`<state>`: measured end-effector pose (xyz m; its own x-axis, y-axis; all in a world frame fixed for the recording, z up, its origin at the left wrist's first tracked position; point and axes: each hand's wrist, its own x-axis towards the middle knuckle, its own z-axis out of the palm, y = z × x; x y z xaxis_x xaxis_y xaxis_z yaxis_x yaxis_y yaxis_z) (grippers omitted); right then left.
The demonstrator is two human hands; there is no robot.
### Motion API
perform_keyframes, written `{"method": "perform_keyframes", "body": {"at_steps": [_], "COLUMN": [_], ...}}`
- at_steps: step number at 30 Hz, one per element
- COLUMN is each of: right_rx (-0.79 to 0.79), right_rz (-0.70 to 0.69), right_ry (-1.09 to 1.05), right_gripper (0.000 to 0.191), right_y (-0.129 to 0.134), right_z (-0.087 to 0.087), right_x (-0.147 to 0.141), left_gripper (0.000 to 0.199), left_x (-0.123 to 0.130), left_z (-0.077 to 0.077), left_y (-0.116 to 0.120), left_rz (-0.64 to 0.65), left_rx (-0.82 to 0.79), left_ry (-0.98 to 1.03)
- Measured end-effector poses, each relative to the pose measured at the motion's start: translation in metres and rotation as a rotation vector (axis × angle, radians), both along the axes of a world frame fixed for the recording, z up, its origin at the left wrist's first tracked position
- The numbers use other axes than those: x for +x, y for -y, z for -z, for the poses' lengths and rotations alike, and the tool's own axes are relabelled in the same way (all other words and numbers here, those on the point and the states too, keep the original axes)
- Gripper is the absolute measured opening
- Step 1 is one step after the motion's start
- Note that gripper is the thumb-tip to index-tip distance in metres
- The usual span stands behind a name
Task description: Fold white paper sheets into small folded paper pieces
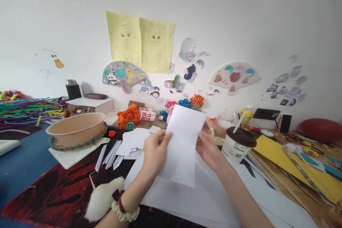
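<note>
A white rectangular sheet of paper is held up in front of me, tilted, over larger white sheets on the desk. My left hand pinches its left edge, the thumb lying on the front. At the right edge, the fingers of my right hand are closed on the paper and partly hidden behind it. Left of my left hand lie a pile of white paper pieces and several narrow folded strips.
An oval beige basin stands at the left. Close to my right hand is a lidded cup with a straw. Yellow card lies at the right. A white fluffy object rests beside my left wrist. Orange flowers stand behind.
</note>
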<state>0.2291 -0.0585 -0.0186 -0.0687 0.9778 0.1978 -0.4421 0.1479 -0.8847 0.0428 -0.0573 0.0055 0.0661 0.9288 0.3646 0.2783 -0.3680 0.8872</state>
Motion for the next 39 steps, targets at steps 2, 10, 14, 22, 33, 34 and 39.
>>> {"method": "perform_keyframes", "body": {"at_steps": [2,10,14,22,33,34,39], "right_rx": [0.030,0.031,0.222,0.310,0.471,0.505,0.537], "right_rz": [0.135,0.077,0.034,0.068,0.325,0.260,0.162], "right_ry": [-0.019,0.425,0.961,1.080,1.197,1.190,1.246], "right_gripper": [0.030,0.043,0.023,0.012,0.016,0.017,0.021], "right_y": [-0.005,-0.011,0.000,0.002,-0.005,-0.003,0.003], "right_z": [0.000,0.008,0.009,0.014,0.015,0.014,0.015], "right_x": [0.004,0.005,-0.006,-0.016,-0.001,-0.006,-0.019], "left_gripper": [0.032,0.027,0.027,0.023,0.016,0.016,0.016], "left_x": [-0.006,-0.015,-0.010,-0.003,-0.001,-0.001,0.001], "left_z": [0.001,0.006,0.010,0.011,0.005,0.005,0.008], "left_y": [-0.008,-0.014,-0.007,-0.006,-0.004,-0.004,-0.003], "left_rz": [-0.059,0.423,0.368,0.244,0.187,0.186,0.218], "left_rx": [-0.017,-0.002,0.028,0.084,0.105,0.106,0.105], "left_ry": [-0.057,-0.635,-0.781,-0.760,-0.791,-0.792,-0.768]}}
